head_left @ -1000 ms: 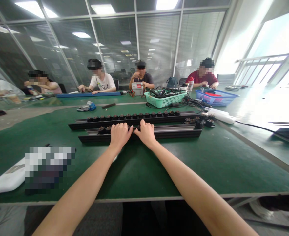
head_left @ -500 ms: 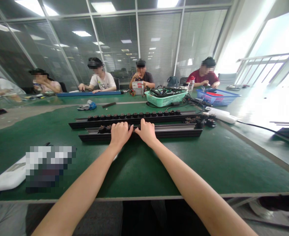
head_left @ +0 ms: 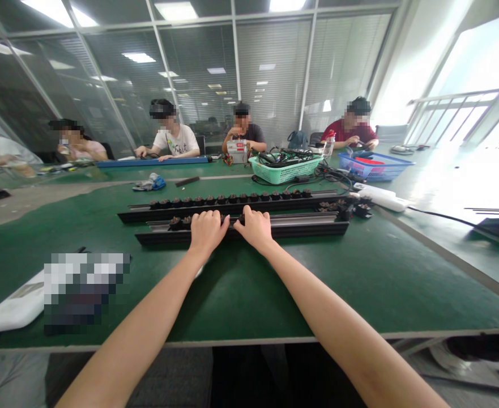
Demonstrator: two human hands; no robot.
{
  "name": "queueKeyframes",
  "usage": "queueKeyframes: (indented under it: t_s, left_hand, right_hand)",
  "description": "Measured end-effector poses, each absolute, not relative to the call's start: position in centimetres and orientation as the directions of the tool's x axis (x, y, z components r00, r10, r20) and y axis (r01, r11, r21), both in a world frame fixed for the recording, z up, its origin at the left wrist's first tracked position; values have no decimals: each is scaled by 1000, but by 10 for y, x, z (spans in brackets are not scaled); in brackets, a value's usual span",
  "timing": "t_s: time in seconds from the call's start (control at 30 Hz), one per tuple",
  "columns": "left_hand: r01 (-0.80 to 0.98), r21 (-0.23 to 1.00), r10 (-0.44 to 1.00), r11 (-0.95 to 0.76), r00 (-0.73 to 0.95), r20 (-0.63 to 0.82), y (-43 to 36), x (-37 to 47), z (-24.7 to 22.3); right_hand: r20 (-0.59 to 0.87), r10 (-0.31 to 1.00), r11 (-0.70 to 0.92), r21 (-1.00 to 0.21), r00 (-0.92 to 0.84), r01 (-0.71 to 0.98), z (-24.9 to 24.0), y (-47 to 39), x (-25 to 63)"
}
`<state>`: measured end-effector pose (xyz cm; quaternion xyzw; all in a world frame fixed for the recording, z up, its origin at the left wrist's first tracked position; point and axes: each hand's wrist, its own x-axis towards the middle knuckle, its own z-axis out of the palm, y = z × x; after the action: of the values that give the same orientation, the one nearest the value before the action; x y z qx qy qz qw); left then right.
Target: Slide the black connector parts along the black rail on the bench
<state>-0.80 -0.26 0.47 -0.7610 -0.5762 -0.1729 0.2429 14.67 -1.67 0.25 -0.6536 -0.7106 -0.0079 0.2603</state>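
Head view: left grip (head_left: 208, 232) and right grip (head_left: 255, 231) curl over the near black rail (head_left: 306, 229), side by side with a narrow gap; fingertips are hidden, so whether either grasps the rail or a part beneath cannot be told; the rail lies crosswise on the green bench (head_left: 342, 283), black modules (head_left: 175, 224) showing in its channel just left of the left grip; the far black rail (head_left: 141, 216) lies just beyond, carrying a module row (head_left: 221, 200); a green basket (head_left: 289, 174) of cables stands farther back.
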Motion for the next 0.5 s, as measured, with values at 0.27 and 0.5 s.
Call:
queueKeyframes:
  t_s: [0.27,0.5]
  left_hand:
    - [961,-174,790,-216,276,547,-2,-7,4]
    - [962,-173,799,-213,274,535,-3,-7,6]
  right_hand:
    - [401,916,130,-314,7,940,1,-17,147]
    - [402,915,124,-306,11,944,3,-18,147]
